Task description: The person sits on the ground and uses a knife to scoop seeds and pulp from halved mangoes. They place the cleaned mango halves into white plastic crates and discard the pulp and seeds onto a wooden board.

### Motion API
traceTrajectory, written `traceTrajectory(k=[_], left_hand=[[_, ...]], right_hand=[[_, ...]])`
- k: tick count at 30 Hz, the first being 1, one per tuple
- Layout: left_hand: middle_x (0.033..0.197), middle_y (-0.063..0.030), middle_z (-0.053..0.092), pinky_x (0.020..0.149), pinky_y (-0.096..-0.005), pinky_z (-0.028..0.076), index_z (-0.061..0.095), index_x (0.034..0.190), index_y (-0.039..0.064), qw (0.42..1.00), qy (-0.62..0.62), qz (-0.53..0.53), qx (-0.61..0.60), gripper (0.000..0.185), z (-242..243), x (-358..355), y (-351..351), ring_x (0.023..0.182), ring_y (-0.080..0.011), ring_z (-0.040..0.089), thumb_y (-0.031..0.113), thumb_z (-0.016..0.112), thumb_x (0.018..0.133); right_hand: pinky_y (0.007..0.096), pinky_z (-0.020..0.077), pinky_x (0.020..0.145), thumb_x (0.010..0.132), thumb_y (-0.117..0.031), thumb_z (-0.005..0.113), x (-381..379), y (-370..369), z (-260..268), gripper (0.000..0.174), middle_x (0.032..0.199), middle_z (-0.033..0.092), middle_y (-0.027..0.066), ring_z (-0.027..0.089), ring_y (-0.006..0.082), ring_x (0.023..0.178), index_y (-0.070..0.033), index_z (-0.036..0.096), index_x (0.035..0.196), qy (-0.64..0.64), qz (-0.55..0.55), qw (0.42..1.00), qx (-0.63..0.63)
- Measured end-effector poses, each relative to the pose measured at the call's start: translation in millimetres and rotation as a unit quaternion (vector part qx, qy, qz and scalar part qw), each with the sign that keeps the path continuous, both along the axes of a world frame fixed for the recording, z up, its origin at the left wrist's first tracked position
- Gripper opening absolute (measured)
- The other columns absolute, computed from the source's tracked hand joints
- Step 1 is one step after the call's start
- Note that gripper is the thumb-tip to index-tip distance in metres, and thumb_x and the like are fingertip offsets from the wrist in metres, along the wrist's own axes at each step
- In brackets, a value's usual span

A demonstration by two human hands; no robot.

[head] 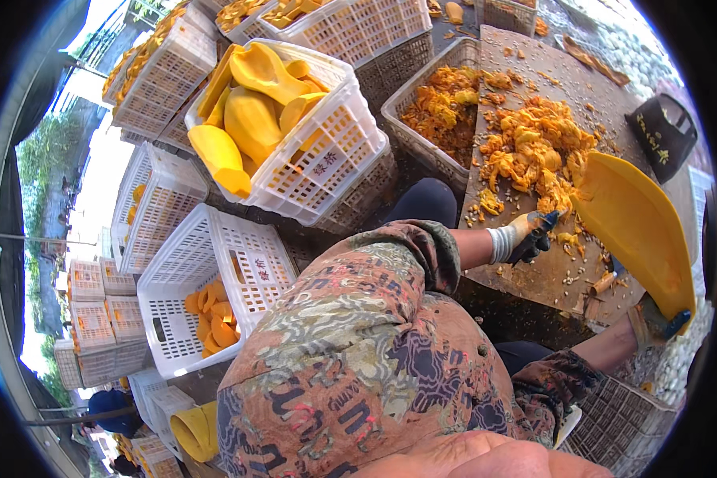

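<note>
My right hand (654, 322), in a dark-coated glove, grips the lower end of a long, hollowed pumpkin half (645, 221). This half stands tilted over a brown work board (532, 284), its curved wall facing me. My left hand (524, 238), in a white knit glove with dark fingers, is curled close by the pumpkin's near edge. A thin tool (564, 213), mostly hidden by the fingers, pokes out from it. Stringy orange pumpkin pulp (532, 146) with seeds is heaped just beyond that hand. Between my hands, a knife with a wooden handle (604, 282) lies on the board.
A pulp-filled crate (430, 146) adjoins the board. Beside my left knee, a stacked white crate (328, 161) holds pumpkin pieces (254, 122). Another white crate (176, 310) contains smaller chunks. A black bag (663, 134) sits at the far edge. A person in a blue head covering (115, 412) is behind.
</note>
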State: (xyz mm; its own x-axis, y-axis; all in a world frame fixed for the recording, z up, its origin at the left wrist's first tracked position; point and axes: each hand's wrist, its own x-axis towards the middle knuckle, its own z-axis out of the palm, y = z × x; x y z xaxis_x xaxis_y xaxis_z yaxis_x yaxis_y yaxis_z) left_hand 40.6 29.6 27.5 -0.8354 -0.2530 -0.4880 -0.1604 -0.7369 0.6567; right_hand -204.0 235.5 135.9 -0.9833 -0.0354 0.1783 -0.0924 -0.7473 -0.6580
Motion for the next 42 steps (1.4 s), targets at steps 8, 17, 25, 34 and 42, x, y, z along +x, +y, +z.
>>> traceTrajectory(k=[8, 17, 25, 34, 42], left_hand=[[0.062, -0.0005, 0.056, 0.036, -0.0224, 0.025, 0.057, 0.095, 0.015, 0.937, 0.145, 0.317, 0.005, 0.035, 62.4, 137.2, -49.3, 0.037, -0.0067, 0.033, 0.045, 0.069, 0.084], [0.074, -0.0089, 0.063, 0.038, -0.0229, 0.032, 0.050, 0.122, 0.006, 0.784, 0.295, 0.531, -0.128, 0.050, 116.1, 240.3, -106.8, 0.039, -0.0075, 0.039, 0.048, 0.047, 0.096], [0.084, -0.0181, 0.067, 0.037, -0.0284, 0.043, 0.053, 0.110, 0.009, 0.848, 0.221, 0.474, -0.089, 0.029, 53.7, 199.4, -95.4, 0.041, -0.0124, 0.048, 0.029, 0.061, 0.091], [0.072, -0.0057, 0.058, 0.042, -0.0226, 0.032, 0.056, 0.111, 0.000, 0.969, 0.012, 0.167, -0.181, 0.039, 16.4, 88.0, -2.7, 0.046, -0.0070, 0.035, 0.035, 0.055, 0.094], [0.088, -0.0150, 0.067, 0.044, -0.0236, 0.036, 0.052, 0.115, 0.006, 0.977, -0.060, -0.072, -0.192, 0.031, -0.9, 27.2, 73.7, 0.046, -0.0079, 0.042, 0.024, 0.059, 0.092]], right_hand=[[0.0487, 0.0401, 0.101, 0.082, -0.035, 0.069, 135.1, -130.5, -33.9, 0.054, 0.122, 0.057, 0.0164, 0.053, 0.0314, 0.115, -0.002, 0.053, 0.122, -0.051, 0.312, 0.948, -0.025], [0.0527, 0.0508, 0.090, 0.090, -0.025, 0.061, 353.3, -313.8, 22.4, 0.040, 0.118, 0.058, 0.0176, 0.059, 0.0375, 0.104, -0.004, 0.051, 0.122, -0.131, 0.673, 0.727, -0.025], [0.0479, 0.0474, 0.096, 0.096, -0.024, 0.052, 234.9, -155.5, -11.8, 0.039, 0.123, 0.057, 0.0200, 0.060, 0.0332, 0.106, -0.004, 0.047, 0.129, -0.027, 0.526, 0.844, 0.103], [0.0527, 0.0481, 0.093, 0.098, -0.031, 0.045, 175.6, 432.3, -169.8, 0.037, 0.106, 0.065, 0.0189, 0.062, 0.0365, 0.098, 0.001, 0.055, 0.112, -0.324, -0.232, 0.917, 0.024], [0.0411, 0.0275, 0.104, 0.102, -0.035, 0.031, 396.2, 534.5, -241.3, 0.045, 0.142, 0.024, 0.0014, 0.028, 0.0211, 0.128, -0.013, 0.028, 0.141, -0.471, -0.420, 0.775, -0.035]])
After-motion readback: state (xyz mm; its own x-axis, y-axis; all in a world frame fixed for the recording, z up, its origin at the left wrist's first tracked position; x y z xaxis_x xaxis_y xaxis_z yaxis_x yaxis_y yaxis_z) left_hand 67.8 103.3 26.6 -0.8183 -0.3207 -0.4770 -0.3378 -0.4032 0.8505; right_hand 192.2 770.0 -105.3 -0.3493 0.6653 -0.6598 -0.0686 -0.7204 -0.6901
